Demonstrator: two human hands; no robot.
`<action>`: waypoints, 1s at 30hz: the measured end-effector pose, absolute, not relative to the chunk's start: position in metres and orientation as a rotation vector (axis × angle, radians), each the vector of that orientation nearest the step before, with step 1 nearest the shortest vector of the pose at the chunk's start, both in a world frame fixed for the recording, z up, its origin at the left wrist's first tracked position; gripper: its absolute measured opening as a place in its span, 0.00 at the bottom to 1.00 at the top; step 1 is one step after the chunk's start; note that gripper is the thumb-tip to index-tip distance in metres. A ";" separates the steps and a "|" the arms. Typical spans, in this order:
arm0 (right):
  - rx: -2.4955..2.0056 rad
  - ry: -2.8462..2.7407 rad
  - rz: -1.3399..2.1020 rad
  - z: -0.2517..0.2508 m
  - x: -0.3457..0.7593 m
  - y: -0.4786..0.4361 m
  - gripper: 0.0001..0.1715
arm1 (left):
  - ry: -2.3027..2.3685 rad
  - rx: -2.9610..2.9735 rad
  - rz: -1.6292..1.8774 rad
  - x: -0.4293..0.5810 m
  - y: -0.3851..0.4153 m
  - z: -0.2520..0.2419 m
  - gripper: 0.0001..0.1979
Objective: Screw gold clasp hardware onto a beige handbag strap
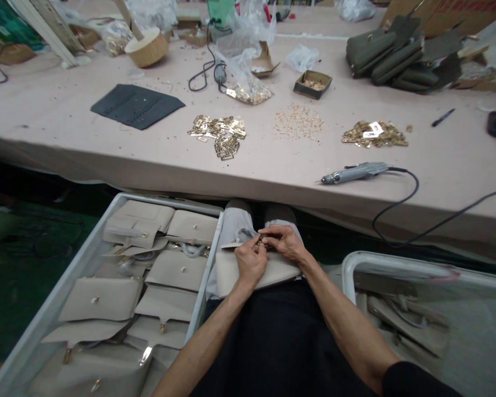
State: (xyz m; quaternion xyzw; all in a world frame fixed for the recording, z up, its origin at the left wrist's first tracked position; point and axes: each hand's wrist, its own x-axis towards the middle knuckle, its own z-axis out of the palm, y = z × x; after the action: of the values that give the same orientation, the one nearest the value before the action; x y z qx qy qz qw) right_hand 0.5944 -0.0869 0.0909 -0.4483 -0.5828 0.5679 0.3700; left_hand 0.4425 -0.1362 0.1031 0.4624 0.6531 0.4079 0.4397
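A beige handbag (231, 271) lies across my lap, just below the table edge. My left hand (250, 262) rests on its flap with fingers curled, pinching at a small gold metal fitting (262, 240). My right hand (281, 241) meets it from the right, fingers also pinched on the same fitting. Both hands are closed together over the bag's top edge. The fitting is mostly hidden by my fingers.
A grey bin (86, 259) at my left holds several beige bags. Another bin (397, 264) stands at my right. On the table (107, 149) lie gold hardware piles (219, 134), small screws (298, 121), an electric screwdriver (355, 172), a dark leather piece (136, 106) and olive bags (397, 55).
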 end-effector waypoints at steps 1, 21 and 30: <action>-1.157 -1.495 1.454 0.092 0.594 -0.087 0.18 | 1.622 1.160 1.012 0.442 -0.136 0.103 0.16; -1.197 -1.501 1.451 0.094 0.593 -0.087 0.18 | 1.463 0.824 0.957 0.432 -0.126 0.107 0.14; -1.110 -1.557 1.438 0.100 0.593 -0.087 0.09 | 1.429 0.702 1.039 0.431 -0.123 0.099 0.14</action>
State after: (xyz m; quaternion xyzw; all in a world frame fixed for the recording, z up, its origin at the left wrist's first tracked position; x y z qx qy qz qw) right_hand 0.5934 -0.0871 0.1000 -0.4318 -0.6056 0.5595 0.3657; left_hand 0.4309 -0.1233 0.0989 0.3005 0.6117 0.4446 0.5813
